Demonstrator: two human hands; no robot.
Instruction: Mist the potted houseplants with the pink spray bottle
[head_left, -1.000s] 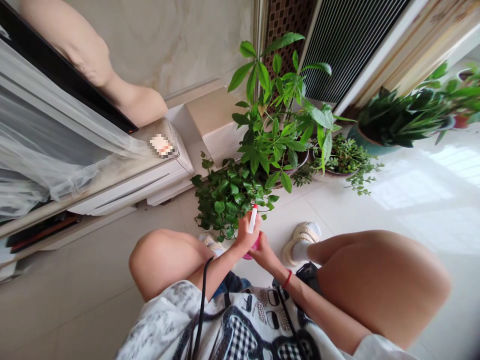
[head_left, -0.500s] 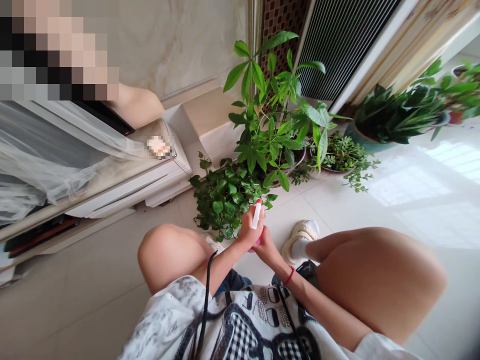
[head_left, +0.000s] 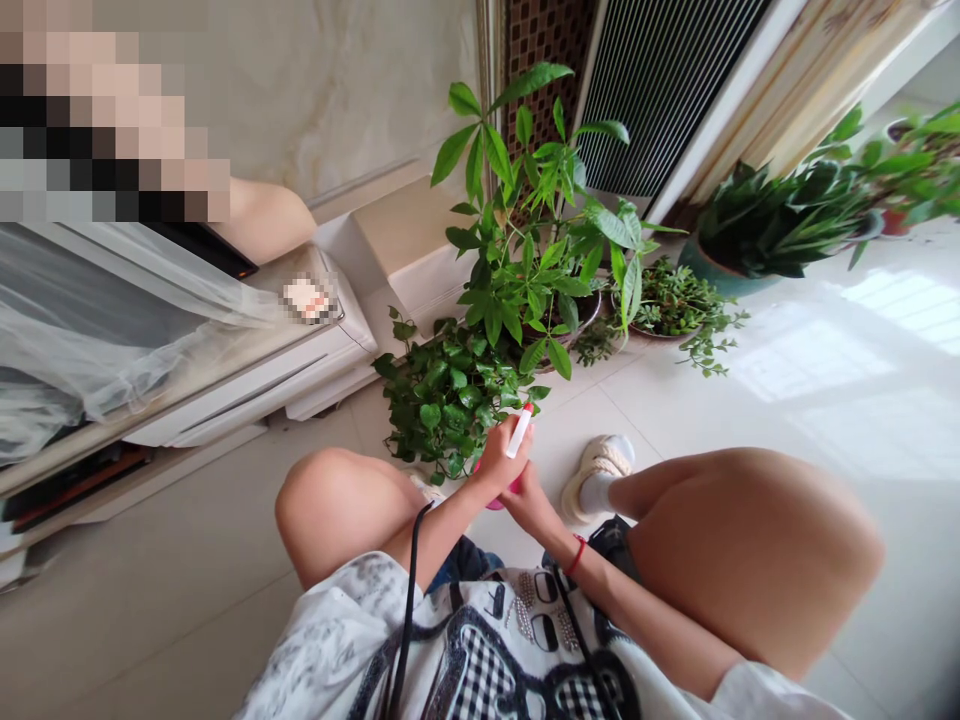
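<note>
Pale floor tiles [head_left: 187,570] spread under the person's bent knees [head_left: 322,495], and a long white cabinet [head_left: 255,388] stands at about ten o'clock. Between the knees, the left hand [head_left: 499,455] and the right hand [head_left: 529,500] are both closed around one spray bottle [head_left: 519,434]. The left one wraps its upper part, and the red tip of the white head points to about one o'clock. The right one, with a red band [head_left: 576,555] on the wrist, grips the pink body, which the fingers mostly hide. I cannot tell if the trigger is pressed. Just beyond the bottle, at eleven o'clock, is a bushy plant [head_left: 431,400]; farther, at twelve, rises a taller plant [head_left: 517,285].
</note>
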